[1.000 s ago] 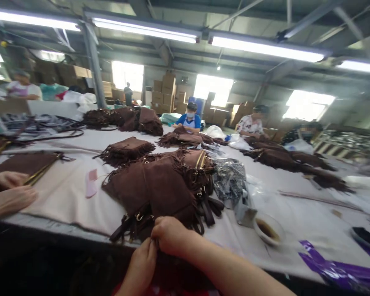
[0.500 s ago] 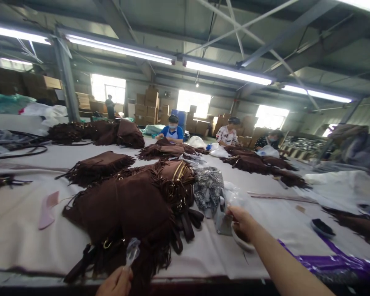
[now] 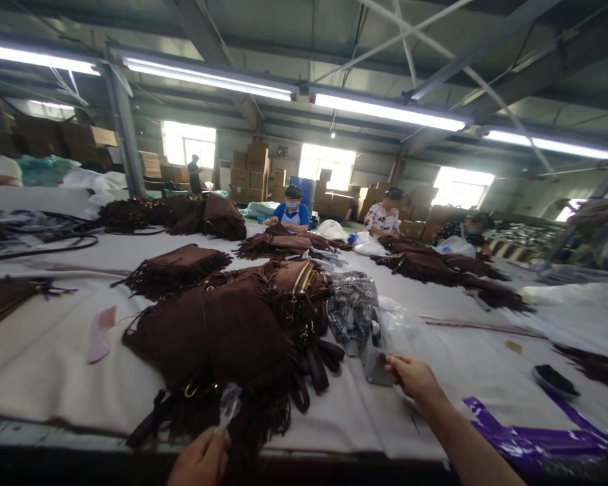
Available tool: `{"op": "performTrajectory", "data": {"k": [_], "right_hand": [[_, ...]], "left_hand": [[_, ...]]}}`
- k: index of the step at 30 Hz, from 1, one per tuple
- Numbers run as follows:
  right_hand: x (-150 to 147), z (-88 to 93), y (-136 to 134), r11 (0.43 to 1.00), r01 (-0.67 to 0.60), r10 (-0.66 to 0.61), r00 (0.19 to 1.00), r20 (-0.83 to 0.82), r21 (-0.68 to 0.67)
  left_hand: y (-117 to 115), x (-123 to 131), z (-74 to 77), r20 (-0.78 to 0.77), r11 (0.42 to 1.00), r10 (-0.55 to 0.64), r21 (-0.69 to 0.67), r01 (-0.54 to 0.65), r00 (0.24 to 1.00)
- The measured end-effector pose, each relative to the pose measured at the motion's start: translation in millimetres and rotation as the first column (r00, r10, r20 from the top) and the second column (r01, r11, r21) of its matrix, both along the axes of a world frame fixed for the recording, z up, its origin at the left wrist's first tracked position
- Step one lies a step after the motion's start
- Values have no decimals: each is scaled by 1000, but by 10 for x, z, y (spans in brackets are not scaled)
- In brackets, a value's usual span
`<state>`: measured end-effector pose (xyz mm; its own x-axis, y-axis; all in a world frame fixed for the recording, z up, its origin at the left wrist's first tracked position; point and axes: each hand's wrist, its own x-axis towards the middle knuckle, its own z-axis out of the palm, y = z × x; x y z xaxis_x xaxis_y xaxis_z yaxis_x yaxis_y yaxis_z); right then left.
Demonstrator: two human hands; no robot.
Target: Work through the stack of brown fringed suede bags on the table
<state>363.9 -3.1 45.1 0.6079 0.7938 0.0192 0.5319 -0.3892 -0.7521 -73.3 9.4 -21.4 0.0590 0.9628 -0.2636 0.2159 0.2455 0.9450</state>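
Observation:
At the bottom, my left hand (image 3: 201, 459) pinches a small clear plastic wrapper (image 3: 230, 403), held upright in front of a dark brown fringed bag (image 3: 217, 331). To the right, my right hand (image 3: 410, 378) is closed at the edge of a grey metallic holder (image 3: 377, 363); what its fingertips grip is too small to make out. Just behind that holder lies a crumpled black-and-white speckled bundle (image 3: 353, 304). Brown straps and gold-coloured hardware hang off the bag's right side.
A pink comb-like piece (image 3: 101, 334) lies at the left. More brown bags (image 3: 180, 266) are spread over the white-covered table (image 3: 344, 418). A black brush (image 3: 556, 380) and purple plastic (image 3: 527, 432) lie at the right. Several people are beyond the table.
The view has turned slightly left, so things appear further right. My right hand has drawn back from over a round white item to the metallic holder's edge. My left hand still holds the wrapper.

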Motion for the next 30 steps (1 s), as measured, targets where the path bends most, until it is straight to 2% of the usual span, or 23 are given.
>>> {"op": "performTrajectory", "data": {"k": [3, 8, 11, 12, 14, 16, 17, 20, 22, 25, 30], "right_hand": [[-30, -12, 3, 992, -29, 41, 994, 98, -123], [72, 147, 63, 960, -67, 157, 932, 326, -272], [-97, 170, -13, 926, -114, 260, 884, 389, -361], [-238, 157, -41, 906, -173, 322, 873, 366, -385], [-656, 124, -85, 843, -380, 479, 852, 212, -380], [-1224, 115, -113, 756, -602, 616, 787, -32, -257], [-1536, 124, -118, 722, -670, 660, 741, -120, -172], [-2415, 174, -64, 607, -792, 753, 600, -269, -67], [-2843, 185, 28, 575, -817, 766, 556, -321, -43], [-3205, 157, 177, 559, -823, 766, 559, -317, -100], [-3374, 130, 287, 482, -819, 799, 556, -228, -311]], "left_hand": [[-23, 10, 46, -6, 1000, 3, 0, -3, 1000], [-67, 12, 158, -6, 999, 4, 39, -4, 1000], [-129, 4, 191, -6, 995, 13, 102, -13, 1000], [-152, 1, 198, -16, 992, 11, 124, -9, 1000], [-196, -5, 207, -45, 987, 15, 162, -8, 999], [-241, -17, 211, -86, 981, 30, 194, -12, 996], [-269, -26, 213, -107, 976, 40, 218, -16, 993], [-376, -73, 229, -171, 952, 74, 306, -19, 982], [-454, -123, 241, -210, 938, 90, 347, -12, 974], [-539, -218, 232, -259, 920, 78, 390, 31, 963], [-570, -362, 139, -456, 861, 85, 481, 165, 886]]}}
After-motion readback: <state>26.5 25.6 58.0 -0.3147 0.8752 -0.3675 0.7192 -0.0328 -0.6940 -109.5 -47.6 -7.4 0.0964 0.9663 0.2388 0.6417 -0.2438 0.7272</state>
